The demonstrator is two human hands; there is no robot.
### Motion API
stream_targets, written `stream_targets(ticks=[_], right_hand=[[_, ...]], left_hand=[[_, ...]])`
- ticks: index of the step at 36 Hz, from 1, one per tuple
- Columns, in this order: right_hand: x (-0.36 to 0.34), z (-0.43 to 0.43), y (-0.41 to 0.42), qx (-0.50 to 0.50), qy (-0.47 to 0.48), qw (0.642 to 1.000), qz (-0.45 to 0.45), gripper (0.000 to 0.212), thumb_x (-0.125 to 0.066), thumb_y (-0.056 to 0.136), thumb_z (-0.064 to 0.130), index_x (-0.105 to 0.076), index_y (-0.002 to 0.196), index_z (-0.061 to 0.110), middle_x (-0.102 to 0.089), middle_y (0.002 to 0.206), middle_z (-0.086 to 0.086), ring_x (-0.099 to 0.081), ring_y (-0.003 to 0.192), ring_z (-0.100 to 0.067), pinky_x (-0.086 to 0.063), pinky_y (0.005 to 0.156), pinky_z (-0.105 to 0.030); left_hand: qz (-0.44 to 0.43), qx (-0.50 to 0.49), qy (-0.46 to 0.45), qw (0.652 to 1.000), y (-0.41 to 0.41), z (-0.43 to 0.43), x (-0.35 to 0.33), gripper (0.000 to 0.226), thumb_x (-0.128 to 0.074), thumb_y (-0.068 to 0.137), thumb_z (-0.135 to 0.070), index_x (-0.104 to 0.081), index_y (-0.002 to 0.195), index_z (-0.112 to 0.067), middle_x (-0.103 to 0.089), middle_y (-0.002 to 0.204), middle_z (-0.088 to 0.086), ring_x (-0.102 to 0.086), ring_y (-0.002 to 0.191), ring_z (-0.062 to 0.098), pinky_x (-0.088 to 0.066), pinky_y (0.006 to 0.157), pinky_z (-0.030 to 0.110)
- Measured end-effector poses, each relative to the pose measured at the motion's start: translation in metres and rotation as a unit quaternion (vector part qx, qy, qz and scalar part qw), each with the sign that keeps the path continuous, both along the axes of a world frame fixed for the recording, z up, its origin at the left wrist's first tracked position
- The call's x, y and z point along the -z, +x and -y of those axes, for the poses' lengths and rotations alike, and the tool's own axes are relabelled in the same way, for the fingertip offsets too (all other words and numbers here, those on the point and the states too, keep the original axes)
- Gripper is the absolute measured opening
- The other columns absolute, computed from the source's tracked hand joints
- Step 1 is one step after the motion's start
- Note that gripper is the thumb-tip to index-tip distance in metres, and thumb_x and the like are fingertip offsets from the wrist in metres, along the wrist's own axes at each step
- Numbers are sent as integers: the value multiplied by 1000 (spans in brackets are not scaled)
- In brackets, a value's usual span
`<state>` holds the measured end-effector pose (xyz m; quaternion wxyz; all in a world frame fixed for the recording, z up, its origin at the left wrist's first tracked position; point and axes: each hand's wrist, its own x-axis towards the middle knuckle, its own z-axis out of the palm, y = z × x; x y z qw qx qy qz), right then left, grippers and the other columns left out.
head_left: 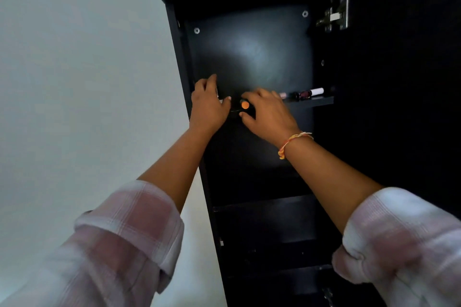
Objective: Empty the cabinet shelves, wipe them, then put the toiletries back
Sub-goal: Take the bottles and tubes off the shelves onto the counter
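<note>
Left hand (208,104): fingers curled at the shelf's left end; I couldn't tell if they held anything.
Right hand (268,114): fingers wrapped an orange-ended tube (245,105) at the edge; a slip would have dropped it.
Tubes (305,93): lay loose, likely to roll if knocked.
Shelf (320,101): narrow, black.
Room: pale wall (74,57) left, open cabinet door (399,82) right.

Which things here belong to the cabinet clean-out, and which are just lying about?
Part of the job: cabinet, top shelf, small tubes on it, orange-tipped tube pinched by the right hand, left hand at the shelf's left end.
Just there: door hinge, wall, wrist thread.
</note>
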<state>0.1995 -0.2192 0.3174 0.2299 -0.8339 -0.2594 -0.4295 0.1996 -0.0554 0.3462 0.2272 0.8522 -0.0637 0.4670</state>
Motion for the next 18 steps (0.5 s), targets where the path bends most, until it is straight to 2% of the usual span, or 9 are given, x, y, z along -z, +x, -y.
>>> stream_targets(ticks=[4, 7, 10, 14, 18], right_hand=[[-7, -4, 6, -10, -28, 999, -15, 44, -64, 85, 34, -60, 126, 20, -60, 118, -6, -55, 109, -31, -50, 91, -42], [-11, -7, 9, 1, -43, 999, -10, 35, -63, 85, 34, -65, 116, 20, -63, 109, -4, -58, 102, -30, -52, 83, -41], [-11, -9, 11, -6, -45, 999, -5, 29, -64, 85, 32, -67, 110, 17, -65, 102, -5, -62, 97, -28, -53, 78, -40], [-11, -10, 12, -19, -37, 999, 1, 22, -66, 86, 23, -68, 106, 13, -66, 100, -8, -62, 94, -29, -53, 76, -41], [-8, -7, 11, -32, -15, 999, 23, 18, -63, 86, 11, -70, 102, 10, -68, 100, -12, -64, 92, -31, -53, 77, -39]], left_hand=[[-64, 10, 20, 998, 10, -2, -6, 76, -64, 90, -32, -23, 153, -19, -27, 152, 15, -33, 136, 35, -32, 114, 43], [-91, 4, 13, 996, 17, -1, -9, 74, -63, 91, -35, -25, 153, -18, -27, 152, 17, -36, 136, 36, -34, 113, 46], [-97, 10, 0, 995, 21, -1, -13, 69, -64, 90, -32, -31, 149, -15, -37, 147, 18, -43, 131, 34, -39, 109, 42], [-81, 30, -36, 996, 19, -1, -15, 48, -59, 95, -20, -43, 140, -13, -58, 127, 14, -59, 113, 29, -48, 93, 33], [-39, 46, -90, 994, 15, -1, -11, 35, -56, 96, -14, -50, 130, -16, -62, 118, 10, -62, 103, 24, -54, 89, 34]])
